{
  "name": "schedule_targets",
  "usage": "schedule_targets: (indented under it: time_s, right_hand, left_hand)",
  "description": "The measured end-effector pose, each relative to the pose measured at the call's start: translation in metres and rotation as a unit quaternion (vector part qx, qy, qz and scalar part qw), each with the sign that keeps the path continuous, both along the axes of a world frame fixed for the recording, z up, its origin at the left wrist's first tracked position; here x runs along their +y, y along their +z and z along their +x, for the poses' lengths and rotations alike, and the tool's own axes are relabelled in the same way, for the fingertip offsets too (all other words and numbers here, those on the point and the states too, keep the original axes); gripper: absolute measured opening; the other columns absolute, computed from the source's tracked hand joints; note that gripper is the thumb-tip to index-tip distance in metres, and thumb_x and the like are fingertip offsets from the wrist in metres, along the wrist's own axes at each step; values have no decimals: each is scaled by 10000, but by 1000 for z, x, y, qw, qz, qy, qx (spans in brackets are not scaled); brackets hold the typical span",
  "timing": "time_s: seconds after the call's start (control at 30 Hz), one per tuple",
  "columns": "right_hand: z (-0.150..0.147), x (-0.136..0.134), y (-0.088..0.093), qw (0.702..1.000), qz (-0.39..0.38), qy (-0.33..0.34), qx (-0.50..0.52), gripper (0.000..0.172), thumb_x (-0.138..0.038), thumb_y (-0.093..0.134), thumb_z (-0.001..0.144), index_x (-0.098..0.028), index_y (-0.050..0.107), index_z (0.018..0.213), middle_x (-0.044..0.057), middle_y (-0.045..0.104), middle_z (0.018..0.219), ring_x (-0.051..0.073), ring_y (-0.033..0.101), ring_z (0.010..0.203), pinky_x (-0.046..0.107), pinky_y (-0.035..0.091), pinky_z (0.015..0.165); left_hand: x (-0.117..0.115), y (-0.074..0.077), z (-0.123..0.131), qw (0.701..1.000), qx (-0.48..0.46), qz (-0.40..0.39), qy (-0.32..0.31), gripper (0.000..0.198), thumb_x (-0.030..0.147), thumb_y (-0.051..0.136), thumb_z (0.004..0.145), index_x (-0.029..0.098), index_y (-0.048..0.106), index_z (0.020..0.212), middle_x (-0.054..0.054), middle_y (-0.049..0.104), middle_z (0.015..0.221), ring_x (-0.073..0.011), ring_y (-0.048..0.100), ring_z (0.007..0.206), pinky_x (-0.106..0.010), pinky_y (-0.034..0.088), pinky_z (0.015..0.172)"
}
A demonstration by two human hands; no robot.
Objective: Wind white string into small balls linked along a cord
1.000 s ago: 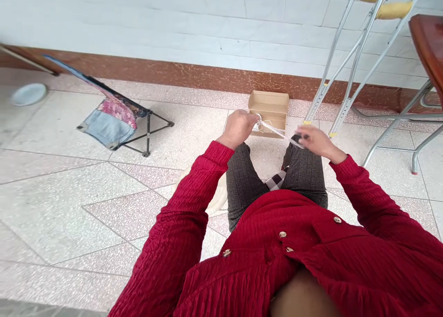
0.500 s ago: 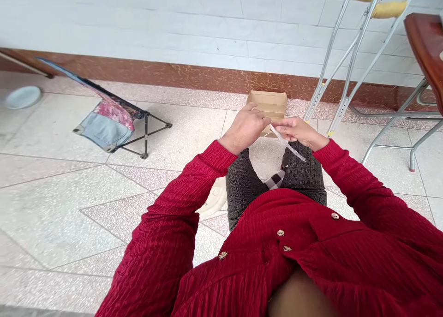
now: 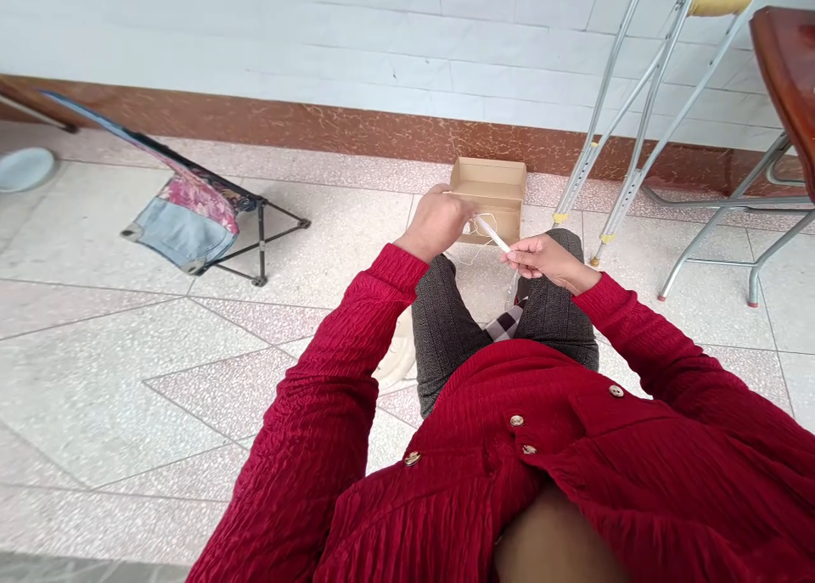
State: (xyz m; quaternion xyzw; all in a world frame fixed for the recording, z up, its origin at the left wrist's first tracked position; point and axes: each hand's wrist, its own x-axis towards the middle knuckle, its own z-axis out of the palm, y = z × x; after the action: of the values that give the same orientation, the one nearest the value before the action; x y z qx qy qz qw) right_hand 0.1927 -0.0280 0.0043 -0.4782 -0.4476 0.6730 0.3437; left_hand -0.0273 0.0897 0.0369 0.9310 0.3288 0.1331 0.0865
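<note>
A slim white stick [image 3: 494, 234] spans the gap between my hands, slanting down to the right. My right hand [image 3: 548, 260] pinches its lower end between thumb and fingers. At the upper end, the fingers of my left hand [image 3: 438, 222] are closed on the stick, their tips partly hidden. A thin white cord [image 3: 489, 218] loops beside the stick near my left hand. Something clear, like plastic film, hangs faintly below my right hand. Just beyond the hands, an open cardboard box [image 3: 489, 176] sits on the floor.
A folding chair [image 3: 197, 222] with fabric seat stands to the left, with a pale basin [image 3: 26, 170] farther off. Metal crutches [image 3: 637, 167] lean against the wall on the right, beside a brown-seated metal chair [image 3: 786, 82]. A pale round object [image 3: 396, 354] lies by my left leg.
My hands have moved apart, and the white stick now shows between them. The clear strip that stuck out below my right hand no longer lies across my knee. Loops of cord have come into view.
</note>
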Motion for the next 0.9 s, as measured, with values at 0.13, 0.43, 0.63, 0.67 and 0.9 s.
schedule_targets:
  time_s: [0.13, 0.43, 0.63, 0.67, 0.9]
  right_hand:
    - [9, -10, -7, 1000, -17, -17, -2, 405, -458, 843, 720, -101, 769, 897, 23, 659, 695, 65, 533, 491, 192, 325, 398]
    - [9, -23, -4, 999, -25, -41, 15, 402, -437, 884, 675, -103, 785, 875, 40, 692, 694, 86, 596, 522, 210, 449, 476]
    - [8, -29, -2, 998, -34, -50, 23, 353, -393, 871, 694, -104, 794, 882, 44, 688, 703, 76, 562, 533, 194, 364, 439]
    - [8, -30, -1, 998, -36, -52, 27, 351, -386, 871, 693, -104, 796, 888, 46, 687, 704, 70, 542, 524, 190, 320, 421]
    - [1, -13, 8, 991, 6, -108, 80, 346, -379, 870, 688, -137, 806, 927, 61, 723, 793, 21, 350, 488, 201, 188, 422]
  left_hand:
    - [14, -12, -2, 999, 2, 9, 41, 329, 142, 423, 916, 181, 742, 843, -93, 707, 748, -228, 620, 789, -455, 413, 1007]
    - [30, -34, -7, 992, 9, 10, 123, 298, 246, 504, 939, 193, 758, 792, -116, 655, 678, -280, 606, 800, -421, 443, 790]
    - [30, -49, -11, 987, -12, -32, 158, 227, 246, 571, 911, 204, 781, 835, -112, 648, 688, -289, 615, 815, -413, 429, 786]
    - [30, -52, -11, 986, -19, -42, 158, 223, 241, 576, 907, 204, 784, 835, -108, 651, 689, -282, 616, 807, -406, 431, 786]
    - [3, -77, -1, 980, 2, -99, 173, 282, 218, 537, 921, 171, 814, 947, -106, 727, 762, -242, 649, 763, -339, 448, 745]
